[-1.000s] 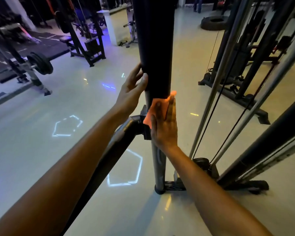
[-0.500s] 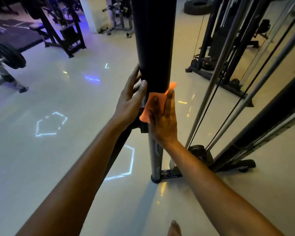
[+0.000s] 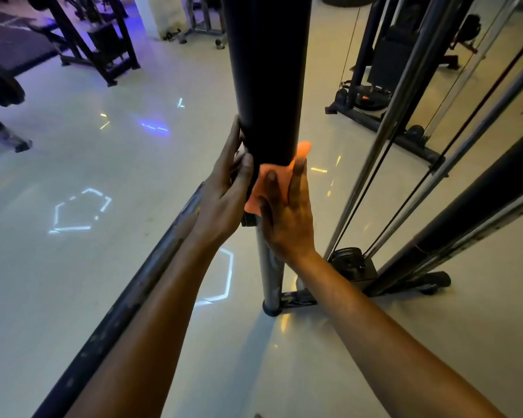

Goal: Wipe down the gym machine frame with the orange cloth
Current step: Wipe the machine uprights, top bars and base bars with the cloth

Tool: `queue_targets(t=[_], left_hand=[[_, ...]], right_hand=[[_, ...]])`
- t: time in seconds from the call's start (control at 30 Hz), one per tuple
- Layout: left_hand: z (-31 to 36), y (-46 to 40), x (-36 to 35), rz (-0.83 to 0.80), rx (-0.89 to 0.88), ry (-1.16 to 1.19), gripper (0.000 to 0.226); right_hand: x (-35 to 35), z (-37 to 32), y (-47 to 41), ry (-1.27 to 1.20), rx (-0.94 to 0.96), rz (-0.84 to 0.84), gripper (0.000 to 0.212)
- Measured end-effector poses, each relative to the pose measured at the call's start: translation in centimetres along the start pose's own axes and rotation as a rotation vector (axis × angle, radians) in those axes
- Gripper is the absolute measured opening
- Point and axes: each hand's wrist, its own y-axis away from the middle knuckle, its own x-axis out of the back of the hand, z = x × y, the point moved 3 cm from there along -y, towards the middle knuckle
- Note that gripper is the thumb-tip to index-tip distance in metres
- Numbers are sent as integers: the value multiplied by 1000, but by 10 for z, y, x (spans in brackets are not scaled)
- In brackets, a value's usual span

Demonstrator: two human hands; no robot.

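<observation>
A thick black upright post [image 3: 266, 73] of the gym machine frame rises in the middle of the view and narrows to a grey tube [image 3: 271, 273] down to the floor. My right hand [image 3: 287, 218] presses the orange cloth [image 3: 272, 182] flat against the post with straight fingers, just below the thick section. A corner of the cloth sticks out to the right. My left hand [image 3: 221, 200] rests on the left side of the post, fingers straight along it, thumb at the front.
A slanted black bar [image 3: 127, 312] runs from the post's joint toward the lower left under my left arm. Chrome guide rods and cables [image 3: 384, 152] slope up on the right, above a base foot [image 3: 411, 282]. Other machines stand at the back on the glossy floor.
The view has tilted down and closer to the post. My right hand with the cloth keeps pressing at about the same place on the post; my left hand stays on the post's left side.
</observation>
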Motion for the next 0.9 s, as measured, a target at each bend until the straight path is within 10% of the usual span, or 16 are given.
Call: queue_targets(t=[0.17, 0.43, 0.67, 0.9], left_hand=[[-21, 21, -21, 81, -32, -144, 67], [-53, 42, -30, 159, -103, -642, 67], [-102, 63, -44, 199, -309, -897, 66], [-139, 59, -52, 290, -467, -908, 59]], right_hand=[[-28, 42, 80, -3, -54, -293, 90], [-31, 42, 37, -105, 37, -11, 109], [-65, 88, 126, -99, 24, -180, 97], [-67, 76, 73, -146, 159, 126, 96]])
